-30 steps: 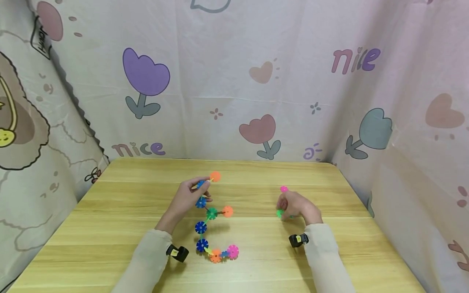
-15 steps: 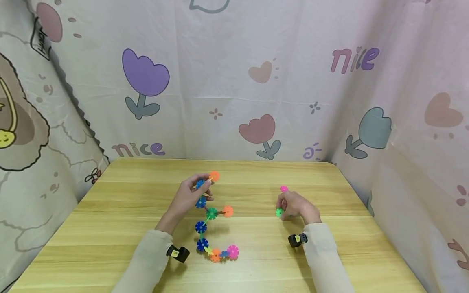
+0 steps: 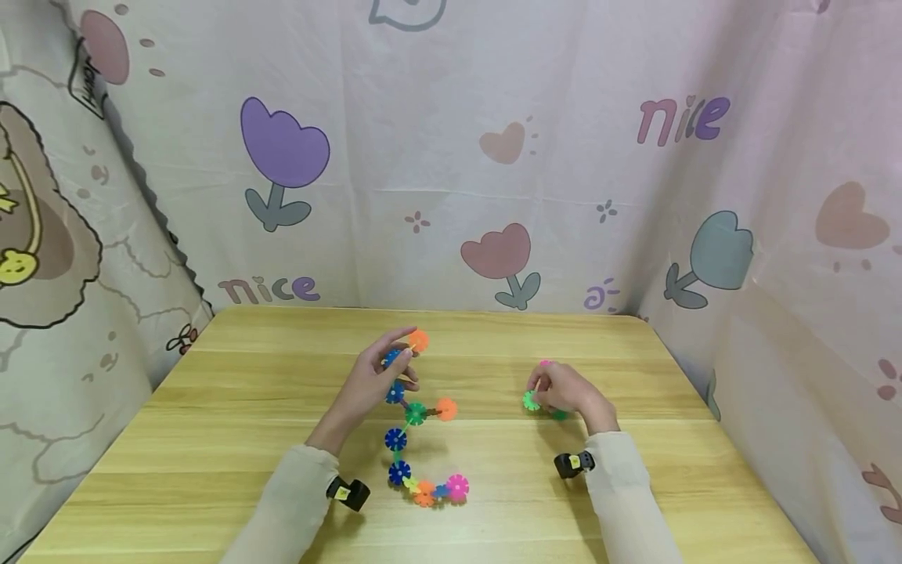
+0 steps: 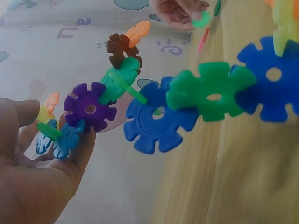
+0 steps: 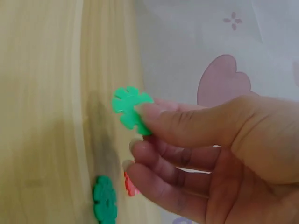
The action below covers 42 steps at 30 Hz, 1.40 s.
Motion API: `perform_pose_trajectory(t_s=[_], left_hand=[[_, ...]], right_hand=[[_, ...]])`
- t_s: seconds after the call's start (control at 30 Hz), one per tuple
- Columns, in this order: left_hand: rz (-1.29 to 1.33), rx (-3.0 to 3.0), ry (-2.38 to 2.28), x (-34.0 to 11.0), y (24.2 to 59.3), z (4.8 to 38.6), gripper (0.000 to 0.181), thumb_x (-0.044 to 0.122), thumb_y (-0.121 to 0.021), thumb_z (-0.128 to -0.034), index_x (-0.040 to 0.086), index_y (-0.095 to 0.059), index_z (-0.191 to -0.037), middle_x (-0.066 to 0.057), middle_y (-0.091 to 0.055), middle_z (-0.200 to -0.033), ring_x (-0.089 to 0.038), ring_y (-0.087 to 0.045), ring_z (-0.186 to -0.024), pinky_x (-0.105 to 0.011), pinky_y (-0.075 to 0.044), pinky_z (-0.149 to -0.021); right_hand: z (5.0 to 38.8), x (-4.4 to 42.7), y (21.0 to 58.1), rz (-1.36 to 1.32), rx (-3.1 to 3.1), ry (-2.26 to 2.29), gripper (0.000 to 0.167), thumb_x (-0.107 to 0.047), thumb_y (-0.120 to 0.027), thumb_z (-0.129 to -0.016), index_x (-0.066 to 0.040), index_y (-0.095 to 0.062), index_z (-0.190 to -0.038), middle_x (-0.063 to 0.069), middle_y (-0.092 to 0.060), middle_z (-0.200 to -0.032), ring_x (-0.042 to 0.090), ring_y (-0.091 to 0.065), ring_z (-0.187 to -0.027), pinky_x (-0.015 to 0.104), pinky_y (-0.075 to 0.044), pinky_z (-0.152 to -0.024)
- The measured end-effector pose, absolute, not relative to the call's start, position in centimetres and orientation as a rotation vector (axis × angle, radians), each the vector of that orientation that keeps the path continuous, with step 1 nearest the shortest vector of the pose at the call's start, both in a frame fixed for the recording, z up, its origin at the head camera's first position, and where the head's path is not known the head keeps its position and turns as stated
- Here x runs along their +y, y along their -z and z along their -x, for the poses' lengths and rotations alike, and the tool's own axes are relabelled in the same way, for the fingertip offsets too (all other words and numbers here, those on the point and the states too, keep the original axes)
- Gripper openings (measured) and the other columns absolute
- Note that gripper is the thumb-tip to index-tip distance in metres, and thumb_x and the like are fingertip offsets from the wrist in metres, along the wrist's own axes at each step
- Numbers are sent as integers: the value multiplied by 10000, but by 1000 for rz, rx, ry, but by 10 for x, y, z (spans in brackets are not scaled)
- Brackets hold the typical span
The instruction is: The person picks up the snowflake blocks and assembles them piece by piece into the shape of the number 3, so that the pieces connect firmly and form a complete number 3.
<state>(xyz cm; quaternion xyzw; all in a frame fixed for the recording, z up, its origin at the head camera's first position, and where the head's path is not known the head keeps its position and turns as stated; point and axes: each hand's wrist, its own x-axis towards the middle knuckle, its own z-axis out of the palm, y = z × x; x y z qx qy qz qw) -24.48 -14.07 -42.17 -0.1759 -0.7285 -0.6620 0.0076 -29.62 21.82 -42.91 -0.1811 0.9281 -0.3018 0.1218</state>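
My left hand (image 3: 373,377) grips the far end of a chain of slotted snowflake discs (image 3: 416,413), near its blue discs. In the left wrist view, the thumb and fingers are around the blue and green end pieces, beyond a purple disc (image 4: 90,108). An orange disc (image 3: 419,340) sticks out by the fingertips. The chain bends down toward a pink disc (image 3: 457,487) at its near end. My right hand (image 3: 569,389) pinches a light green snowflake disc (image 5: 131,107) between thumb and forefinger, just above the table. Its other fingers curl loosely below.
Under the right hand lies a dark green disc (image 5: 105,200). Just beyond is a pink-red disc (image 5: 131,184), mostly hidden by the hand in the head view. The wooden table (image 3: 211,439) meets a printed curtain (image 3: 416,266) at the back.
My right hand has risen slightly and shifted left with the light green disc, showing more of the dark green disc below. The left hand keeps its grip; the head view has shifted slightly.
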Motion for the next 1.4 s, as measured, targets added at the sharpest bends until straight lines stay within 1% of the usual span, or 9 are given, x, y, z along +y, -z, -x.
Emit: perform_pose_trajectory(t_s=[0.13, 0.27, 0.33, 0.57, 0.7, 0.9, 1.13, 1.23, 1.4], left_hand=[[554, -2292, 2078, -139, 422, 243, 451, 305, -497, -1102, 315, -440, -1550, -230, -543, -1267, -352, -743, -874, -453, -649, -690], [583, -2295, 2082, -138, 422, 241, 457, 300, -493, -1104, 288, -431, -1557, -235, -506, -1340, -328, -746, -873, -442, -651, -753], [579, -2304, 2082, -137, 423, 240, 455, 309, -494, -1104, 290, -432, -1554, -231, -499, -1363, -325, -749, -873, -425, -653, -741], [567, -2326, 2101, -134, 425, 238, 451, 323, -491, -1104, 295, -432, -1550, -255, -510, -1377, -477, -721, -914, -430, -645, -639], [587, -2326, 2081, -132, 425, 238, 451, 307, -499, -1102, 278, -436, -1548, -225, -450, -1488, -415, -721, -903, -452, -647, -671], [604, -2323, 2094, -128, 425, 238, 452, 270, -501, -1102, 293, -435, -1549, -235, -405, -1518, -354, -715, -905, -563, -619, -765], [601, -2342, 2088, -124, 425, 237, 450, 266, -504, -1101, 302, -439, -1545, -230, -404, -1513, -267, -729, -856, -564, -620, -741], [624, -2332, 2094, -122, 425, 237, 452, 240, -500, -1103, 262, -437, -1549, -244, -389, -1512, -299, -713, -896, -566, -618, -762], [659, -2323, 2096, -119, 424, 236, 449, 226, -498, -1103, 233, -440, -1549, -253, -386, -1502, -431, -677, -966, -553, -624, -776]], right_hand=[[298, 215, 427, 546, 2705, 963, 56, -2, -660, -963, -34, -684, -1002, 72, -623, -753, 193, -591, -613, 274, -492, -582], [296, 209, 422, 554, 2743, 1029, 75, -4, -654, -972, -41, -703, -1015, 75, -637, -781, 176, -586, -622, 277, -496, -585], [294, 206, 420, 560, 2772, 1051, 77, -9, -658, -973, -46, -711, -1014, 79, -645, -799, 161, -578, -634, 271, -496, -588], [288, 196, 416, 612, 2826, 1115, 91, -13, -661, -979, -47, -720, -1039, 86, -666, -831, 140, -582, -643, 234, -496, -575], [287, 191, 414, 617, 2850, 1142, 105, -22, -667, -978, -56, -726, -1058, 85, -675, -858, 144, -596, -663, 226, -498, -579], [283, 184, 409, 624, 2867, 1200, 124, -26, -673, -975, -69, -729, -1077, 84, -684, -906, 148, -622, -728, 224, -544, -619], [277, 176, 403, 636, 2902, 1280, 148, -21, -697, -957, -76, -737, -1088, 76, -686, -903, 151, -641, -780, 214, -538, -644], [276, 170, 401, 683, 2928, 1309, 151, -7, -710, -944, -70, -744, -1076, 76, -693, -880, 145, -658, -766, 209, -537, -647], [273, 160, 396, 793, 2961, 1367, 151, 24, -725, -922, -65, -755, -1040, 83, -710, -874, 142, -671, -777, 231, -586, -723]])
